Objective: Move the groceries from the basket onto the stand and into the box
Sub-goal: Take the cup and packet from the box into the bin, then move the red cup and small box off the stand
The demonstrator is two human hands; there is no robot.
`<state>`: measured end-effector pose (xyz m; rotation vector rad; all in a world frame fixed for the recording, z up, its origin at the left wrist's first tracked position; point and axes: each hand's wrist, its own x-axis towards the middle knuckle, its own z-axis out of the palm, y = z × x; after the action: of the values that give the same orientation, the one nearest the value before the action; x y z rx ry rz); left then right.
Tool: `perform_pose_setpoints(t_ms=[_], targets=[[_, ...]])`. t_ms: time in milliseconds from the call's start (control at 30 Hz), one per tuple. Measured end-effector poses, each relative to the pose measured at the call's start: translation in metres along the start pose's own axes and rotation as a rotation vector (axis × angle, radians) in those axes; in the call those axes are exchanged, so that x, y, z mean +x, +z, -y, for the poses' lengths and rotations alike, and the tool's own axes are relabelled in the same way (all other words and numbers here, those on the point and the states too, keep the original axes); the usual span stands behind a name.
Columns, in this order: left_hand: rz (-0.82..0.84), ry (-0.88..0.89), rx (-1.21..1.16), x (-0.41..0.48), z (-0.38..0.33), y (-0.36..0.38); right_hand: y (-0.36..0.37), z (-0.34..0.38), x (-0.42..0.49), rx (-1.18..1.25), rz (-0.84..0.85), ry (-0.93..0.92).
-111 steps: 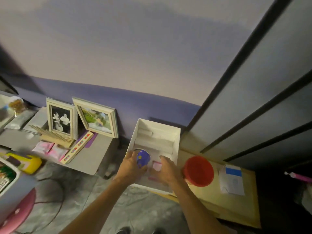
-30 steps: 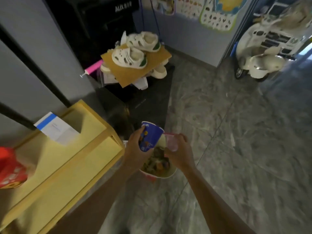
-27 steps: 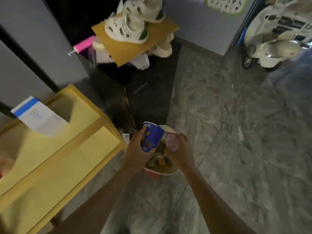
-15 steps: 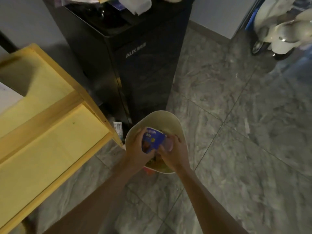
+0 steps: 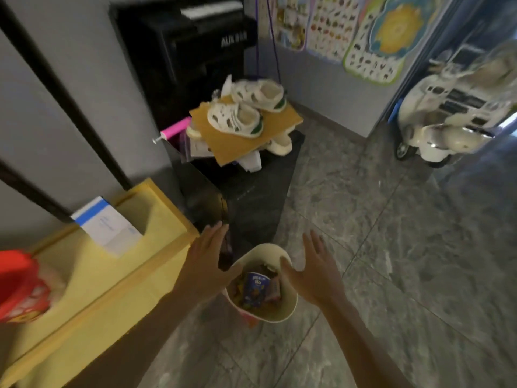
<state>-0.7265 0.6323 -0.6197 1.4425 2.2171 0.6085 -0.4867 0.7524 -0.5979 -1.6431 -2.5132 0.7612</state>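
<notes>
A cream basket [image 5: 282, 315] stands on the floor below my hands. Inside it lie a blue cup [image 5: 254, 287], a pink packet [image 5: 273, 289] and several other snacks. My left hand [image 5: 205, 264] hovers over the basket's left rim with straight fingers and holds nothing. My right hand [image 5: 313, 271] hovers over the right rim, fingers spread, also empty. The yellow stand [image 5: 92, 284] is at the left, with a white and blue box [image 5: 107, 225] and a red bag [image 5: 19, 287] on it.
A black cabinet [image 5: 251, 197] stands just behind the basket, topped with a cardboard sheet and white shoes [image 5: 237, 121]. A toy scooter [image 5: 447, 119] is parked at the far right. Grey marble floor [image 5: 405, 247] spreads to the right.
Both hands let go of the blue cup and pink packet, which now lie in the basket. The hands lifted and opened above the rim. The view tilted back up.
</notes>
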Motion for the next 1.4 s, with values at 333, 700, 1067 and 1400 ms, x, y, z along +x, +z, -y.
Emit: perform_pose_setpoints(t_ms=[333, 700, 1067, 1400], targets=[[-0.269, 0.041, 0.009, -0.061, -0.158, -0.285, -0.27, 0.138, -0.067, 0.042, -0.267, -0.193], [-0.524, -0.08, 0.054, -0.152, -0.166, -0.418, -0.352, 0.271, -0.088, 0.069, -0.158, -0.512], [-0.66, -0.368, -0.027, -0.206, -0.054, -0.436, -0.27, 0.394, -0.071, -0.006, 0.077, -0.652], [-0.63, -0.704, -0.127, -0.201, 0.027, -0.389, -0.158, 0.444, -0.032, -0.133, 0.287, -0.719]])
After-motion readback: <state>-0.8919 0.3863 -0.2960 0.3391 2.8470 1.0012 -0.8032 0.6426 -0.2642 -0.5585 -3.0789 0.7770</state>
